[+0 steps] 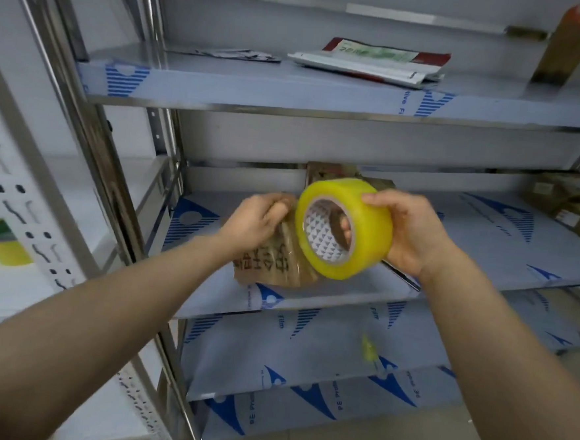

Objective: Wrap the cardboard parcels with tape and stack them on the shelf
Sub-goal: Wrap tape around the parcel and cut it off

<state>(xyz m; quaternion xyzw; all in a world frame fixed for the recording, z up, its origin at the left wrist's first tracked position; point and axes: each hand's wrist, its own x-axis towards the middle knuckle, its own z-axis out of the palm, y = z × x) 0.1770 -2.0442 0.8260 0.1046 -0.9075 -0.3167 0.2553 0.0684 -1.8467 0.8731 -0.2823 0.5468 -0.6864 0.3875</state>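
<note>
The left hand (257, 222) is gripping the brown cardboard parcel (272, 256), and the right hand (407, 235) is clasping the yellow tape roll (344, 228). It is best to keep the strip tight while wrapping.

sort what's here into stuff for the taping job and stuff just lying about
In the job: wide yellow tape roll in the right hand; brown cardboard parcel in the left hand; taped brown parcels on the steel shelf.
Lying about: red, green and white foil pouch; tall orange-capped bottle; second yellow tape roll at left.
</note>
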